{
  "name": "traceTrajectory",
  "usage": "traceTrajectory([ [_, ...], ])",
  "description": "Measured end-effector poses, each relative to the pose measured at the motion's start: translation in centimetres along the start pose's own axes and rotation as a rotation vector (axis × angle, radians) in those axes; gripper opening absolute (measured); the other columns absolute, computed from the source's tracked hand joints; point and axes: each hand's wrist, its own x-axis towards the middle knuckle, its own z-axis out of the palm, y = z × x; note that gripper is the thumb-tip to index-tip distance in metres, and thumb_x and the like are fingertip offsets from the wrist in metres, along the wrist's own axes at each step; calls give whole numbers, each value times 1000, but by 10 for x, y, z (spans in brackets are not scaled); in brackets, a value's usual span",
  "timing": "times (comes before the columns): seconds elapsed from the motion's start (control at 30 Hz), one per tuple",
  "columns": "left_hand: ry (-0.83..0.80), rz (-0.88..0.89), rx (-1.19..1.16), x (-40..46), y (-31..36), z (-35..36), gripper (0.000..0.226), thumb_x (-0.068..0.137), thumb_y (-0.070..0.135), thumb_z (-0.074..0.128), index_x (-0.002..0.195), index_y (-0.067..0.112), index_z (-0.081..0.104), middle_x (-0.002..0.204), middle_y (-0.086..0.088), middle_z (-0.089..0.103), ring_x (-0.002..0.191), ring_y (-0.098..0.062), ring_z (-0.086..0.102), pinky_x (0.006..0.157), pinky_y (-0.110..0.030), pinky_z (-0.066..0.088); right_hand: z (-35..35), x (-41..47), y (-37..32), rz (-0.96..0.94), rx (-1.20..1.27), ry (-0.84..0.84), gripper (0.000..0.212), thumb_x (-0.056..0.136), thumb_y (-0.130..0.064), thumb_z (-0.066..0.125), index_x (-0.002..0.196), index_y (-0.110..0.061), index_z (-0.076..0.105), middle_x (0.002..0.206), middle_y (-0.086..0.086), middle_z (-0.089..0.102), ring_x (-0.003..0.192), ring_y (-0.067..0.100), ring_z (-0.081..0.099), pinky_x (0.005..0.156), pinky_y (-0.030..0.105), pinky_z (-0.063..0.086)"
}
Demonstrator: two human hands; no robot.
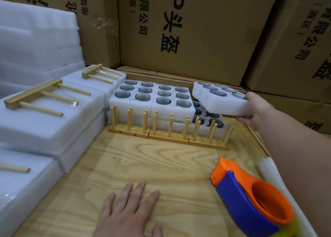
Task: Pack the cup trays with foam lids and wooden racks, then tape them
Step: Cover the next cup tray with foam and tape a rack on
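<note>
Brown cardboard boxes (188, 31) printed with black characters wall in the back and right of the scene. A tall stack of white foam sheets (35, 40) fills the far left, and in front of it lie packed foam bundles (44, 122), each with a wooden rack (41, 95) lying flat on top under clear film. The wooden worktop (143, 165) spreads across the middle. At its far side sit stacked cup trays (152, 100) of white foam, with dark glass cups set in round wells, and a row of upright wooden racks (168, 129) stands just in front of them, pegs pointing up.

The right hand (254, 109) holds one cup tray (220, 99) tilted above the right end of the stack; the thumb lies on the tray's top right corner and the fingers (241, 119) curl beneath its near right edge. The left hand (129, 210) rests palm down on the worktop, its fingers straight and spread, holding nothing. An orange and blue tape dispenser (250, 197) lies near the right forearm, well apart from the left hand.
</note>
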Motion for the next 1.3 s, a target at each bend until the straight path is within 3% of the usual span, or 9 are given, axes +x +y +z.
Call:
traceTrajectory([
  [0.2, -7, -19, -42, -4, -1, 1, 64, 56, 62, 44, 101, 37, 82, 117, 0, 76, 102, -29, 75, 104, -30, 18, -37, -36, -34, -36, 240, -62, 41, 71, -27, 75, 106, -23, 55, 114, 13, 56, 95, 33, 67, 59, 44, 62],
  [0.37, -71, -12, -49, -10, 3, -3, 64, 56, 62, 44, 101, 38, 81, 116, 0, 76, 102, -27, 75, 88, -35, 33, -60, -86, -48, -57, 290, -113, 39, 71, -29, 70, 107, -20, 60, 114, 17, 59, 89, 34, 70, 61, 36, 60],
  [0.53, -89, -25, -43, -14, 3, -11, 64, 61, 65, 43, 116, 51, 73, 136, 8, 66, 123, -19, 66, 101, -51, 49, -74, -137, -41, -76, 220, -156, 39, 76, -29, 70, 112, -18, 59, 116, 15, 56, 96, 34, 66, 58, 34, 59],
  [0.63, -110, -38, -35, -10, -1, -1, 76, 74, 70, 26, 150, 64, 22, 169, 20, 5, 157, -8, 3, 124, -46, 2, -76, -167, -29, -55, 202, -189, 27, 80, -31, 66, 104, -17, 62, 110, 12, 59, 93, 31, 66, 52, 31, 57],
  [0.7, -120, -61, -55, -9, -3, 5, 80, 74, 71, 19, 153, 61, 10, 169, 21, -7, 156, -6, -10, 123, -42, -8, -76, -186, -21, -50, 194, -221, 23, 83, -31, 65, 101, -17, 60, 104, 12, 59, 91, 29, 67, 50, 29, 57],
  [0.93, -104, -52, -172, -11, -6, 1, 76, 78, 70, 31, 153, 55, 26, 168, 24, 5, 155, -3, -2, 125, -40, -6, -76, -244, 6, -51, 157, -331, 21, 86, -34, 64, 101, -18, 62, 96, 12, 59, 68, 26, 71, 43, 30, 53],
  [1.03, -23, -87, -446, -14, -11, -10, 36, 88, 52, 57, 123, 47, 64, 149, 28, 46, 145, 5, 33, 126, -32, 10, -77, -268, 24, -39, 138, -368, 22, 87, -33, 63, 103, -18, 64, 91, 14, 63, 54, 22, 72, 41, 30, 53],
  [1.13, 164, -258, -948, -19, -14, -20, 12, 91, 17, 73, 81, 24, 75, 105, 15, 76, 97, 6, 68, 96, -17, 49, -78, -290, 49, -39, 123, -418, 19, 89, -29, 61, 98, -17, 72, 81, 13, 73, 56, 22, 70, 40, 31, 51],
  [1.3, 276, -463, -1207, -20, -22, -29, 15, 95, 13, 69, 83, 15, 78, 81, 7, 79, 83, -6, 73, 77, -23, 52, -79, -312, 108, -73, 38, -440, 24, 92, -25, 59, 86, -17, 81, 91, 12, 77, 64, 22, 71, 44, 35, 51],
])
